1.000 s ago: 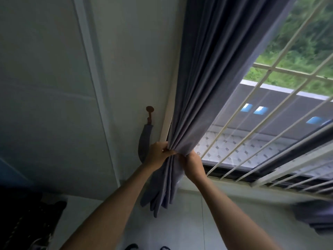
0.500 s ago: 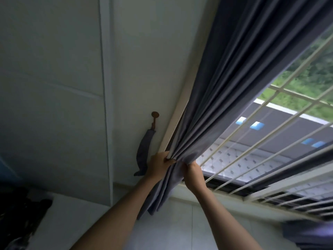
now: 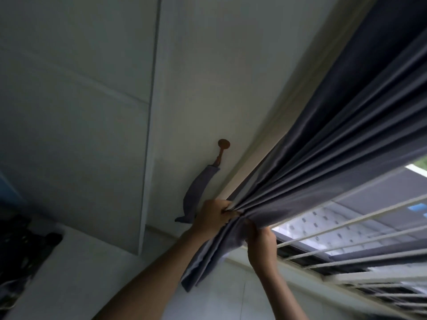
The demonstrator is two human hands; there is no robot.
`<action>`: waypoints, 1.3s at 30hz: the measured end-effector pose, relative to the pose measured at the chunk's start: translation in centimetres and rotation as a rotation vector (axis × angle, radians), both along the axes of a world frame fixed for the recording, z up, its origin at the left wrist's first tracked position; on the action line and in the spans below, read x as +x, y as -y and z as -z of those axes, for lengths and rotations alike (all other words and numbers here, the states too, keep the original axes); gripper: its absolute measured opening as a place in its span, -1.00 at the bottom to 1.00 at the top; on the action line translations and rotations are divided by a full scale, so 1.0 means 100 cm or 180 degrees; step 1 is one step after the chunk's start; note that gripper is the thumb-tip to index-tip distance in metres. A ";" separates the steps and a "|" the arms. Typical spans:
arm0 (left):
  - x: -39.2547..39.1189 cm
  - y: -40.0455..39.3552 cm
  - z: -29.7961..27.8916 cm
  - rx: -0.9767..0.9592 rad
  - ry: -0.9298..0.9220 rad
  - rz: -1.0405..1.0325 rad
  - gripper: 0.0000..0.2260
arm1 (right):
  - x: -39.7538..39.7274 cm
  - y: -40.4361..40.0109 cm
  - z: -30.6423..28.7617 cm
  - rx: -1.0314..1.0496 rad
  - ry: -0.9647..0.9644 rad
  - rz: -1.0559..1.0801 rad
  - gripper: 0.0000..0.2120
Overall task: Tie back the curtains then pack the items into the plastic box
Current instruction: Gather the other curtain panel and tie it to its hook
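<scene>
Grey-blue fabric fills the right of the view: the curtain [image 3: 323,162] hangs in deep folds, drawn together into a bunch low in the frame, its tail end drooping below the gather toward the pale wall under the window. Left hand [image 3: 213,219] grips the bunch from the wall side, fingers curled into the folds, knuckles up. Right hand [image 3: 261,241] sits just beside it on the window side, fingers pinching the cloth from below; the two hands are near touching with the gathered fabric between them. Both forearms rise bare from the bottom edge. On the cream wall [image 3: 208,65] just left of the window frame a brown round-headed hook [image 3: 223,146] is fixed, and a tieback strap [image 3: 196,195] of the same grey-blue cloth hangs from it, curving down and ending behind or just beside the left hand; whether it touches the hand is not clear. The strap is loose, not round the curtain. White window bars [image 3: 346,224] run across at lower right, with a grey roof and a patterned surface beyond them. A dark heap [image 3: 20,245], too dim to identify, lies on a white ledge at lower left beside a white panel edge.
</scene>
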State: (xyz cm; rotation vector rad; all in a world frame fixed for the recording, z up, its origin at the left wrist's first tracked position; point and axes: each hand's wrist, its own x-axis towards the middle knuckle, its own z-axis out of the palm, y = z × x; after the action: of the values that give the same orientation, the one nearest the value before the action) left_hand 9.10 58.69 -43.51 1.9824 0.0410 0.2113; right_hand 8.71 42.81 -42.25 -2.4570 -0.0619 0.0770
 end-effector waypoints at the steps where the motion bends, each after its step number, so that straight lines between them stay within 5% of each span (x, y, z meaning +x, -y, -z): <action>1: 0.004 0.000 0.005 -0.0079 0.0012 0.0002 -0.61 | 0.003 -0.003 0.004 0.0119 0.0078 0.0054 -0.77; 6: 0.012 0.001 0.020 -0.0245 -0.0202 0.0290 -0.90 | 0.013 -0.016 0.006 0.0541 0.0488 -0.0028 -0.91; 11: 0.014 -0.001 0.025 -0.0287 -0.0412 0.0468 -0.95 | 0.007 -0.019 0.007 0.0636 0.0456 -0.0030 -0.92; 18: 0.005 0.006 0.017 -0.0062 -0.0419 0.0235 -0.69 | -0.002 -0.016 -0.016 0.0423 0.0024 -0.0123 -0.87; 23: -0.001 0.020 0.012 0.0003 -0.0787 0.0404 -0.72 | 0.000 -0.017 -0.047 0.0510 0.0189 0.0406 -0.61; 35: -0.012 0.029 0.024 -0.0060 -0.0385 0.0407 -0.76 | 0.000 -0.040 -0.043 0.0424 0.0550 0.0643 -0.59; 39: -0.010 0.025 0.017 -0.0075 -0.0446 0.0033 -0.74 | 0.000 -0.035 -0.047 0.0372 0.0224 0.0130 -0.62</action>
State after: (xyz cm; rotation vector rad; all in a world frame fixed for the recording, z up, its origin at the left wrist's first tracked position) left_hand 8.06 56.16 -45.21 1.9709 0.1231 0.0645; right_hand 8.68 46.30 -37.57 -2.3426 -0.0456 -0.0304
